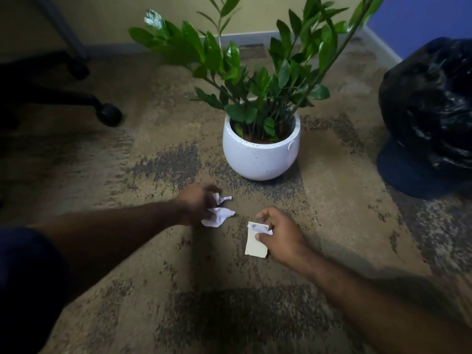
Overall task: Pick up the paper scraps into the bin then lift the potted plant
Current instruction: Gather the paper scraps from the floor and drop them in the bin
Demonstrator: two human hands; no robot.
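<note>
On the mottled carpet (153, 277) nearest you, your right hand (281, 238) pinched a cream paper slip (255, 245), and your left hand (195, 203) gripped crumpled white scraps (218, 215). Beyond stood the potted plant (260, 149). Rightward, the bag-lined bin (429, 111) was cut off; leftward, a chair base (107, 113) blurred into shadow.

Carpet (153, 139) under potted plant (260, 152), bin (429, 118)
</note>
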